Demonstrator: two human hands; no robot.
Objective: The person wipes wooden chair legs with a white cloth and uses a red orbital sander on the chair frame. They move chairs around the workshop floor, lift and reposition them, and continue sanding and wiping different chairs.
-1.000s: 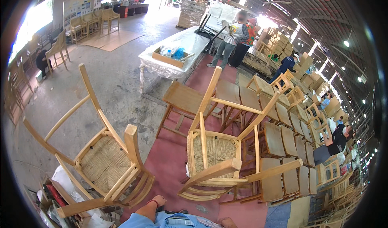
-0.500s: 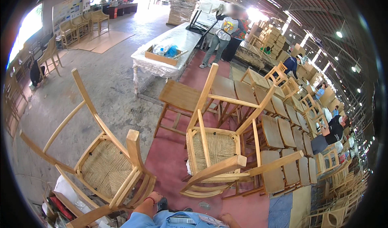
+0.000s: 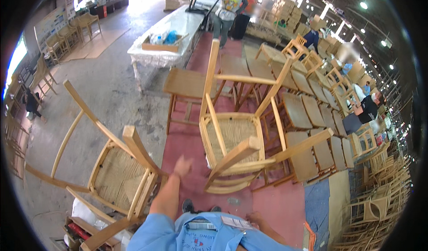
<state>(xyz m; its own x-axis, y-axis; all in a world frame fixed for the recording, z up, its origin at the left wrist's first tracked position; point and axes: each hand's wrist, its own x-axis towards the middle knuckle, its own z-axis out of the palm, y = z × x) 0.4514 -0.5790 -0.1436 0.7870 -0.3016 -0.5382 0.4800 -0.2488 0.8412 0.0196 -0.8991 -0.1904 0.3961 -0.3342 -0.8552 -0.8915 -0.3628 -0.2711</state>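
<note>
Left hand (image 3: pixel 182 166) beside tipped chair (image 3: pixel 236 148)

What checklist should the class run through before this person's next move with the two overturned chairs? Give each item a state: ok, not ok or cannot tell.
1. Left hand empty and free to grip: ok, it is raised in the gap between the chairs.
2. Right hand in view: not ok, not seen.
3. Left chair within reach: ok, its leg is beside the forearm.
4. Right chair resting steady on the floor: cannot tell.
5. Red floor strip between the chairs free of objects: ok.
6. Other people at a distance: ok, beyond the white table.
</note>
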